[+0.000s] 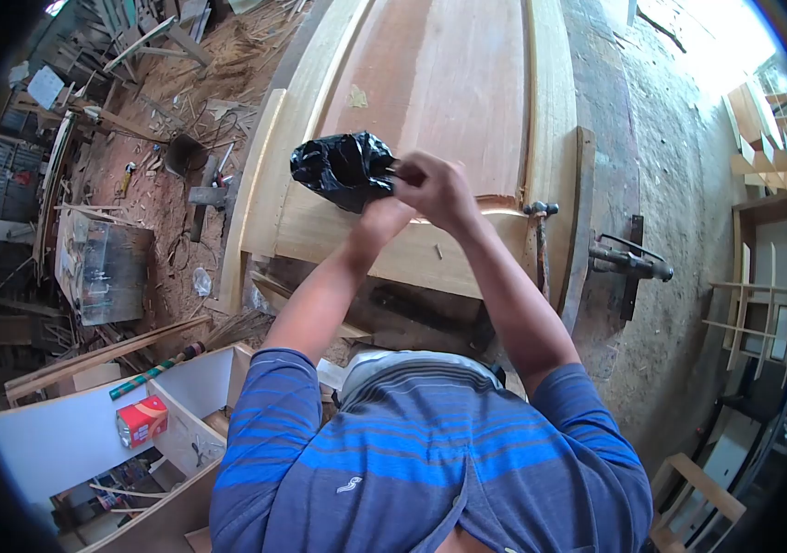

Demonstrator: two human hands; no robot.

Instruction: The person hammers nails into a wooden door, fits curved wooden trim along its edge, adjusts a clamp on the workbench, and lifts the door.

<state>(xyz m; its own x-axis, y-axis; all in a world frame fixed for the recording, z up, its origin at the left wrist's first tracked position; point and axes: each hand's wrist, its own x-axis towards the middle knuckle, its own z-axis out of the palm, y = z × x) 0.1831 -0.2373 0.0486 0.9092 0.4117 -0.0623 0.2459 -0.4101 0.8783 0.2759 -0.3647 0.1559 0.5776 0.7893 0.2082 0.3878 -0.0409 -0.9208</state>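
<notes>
A shiny, crumpled black plastic bag (343, 170) is held above the near end of a pale wooden panel door (467, 101). My left hand (384, 217) is at the bag's lower right side, closed on it; its fingers are mostly hidden by the bag and my other hand. Slightly blurred, my right hand (437, 191) has its fingers pinched together at the bag's right end. What lies between those fingertips is hidden. A small wood chip (439, 251) rests on the door's bottom rail, and a yellowish patch (357, 96) marks its panel.
A metal clamp (542, 214) grips the door's near right corner. Another metal vise or clamp (633, 262) sits on the bench's right side. At lower left, a red box (142, 421) lies in a white-sided cabinet (52, 442). Wooden frames (767, 304) stand at right; scraps litter the left floor.
</notes>
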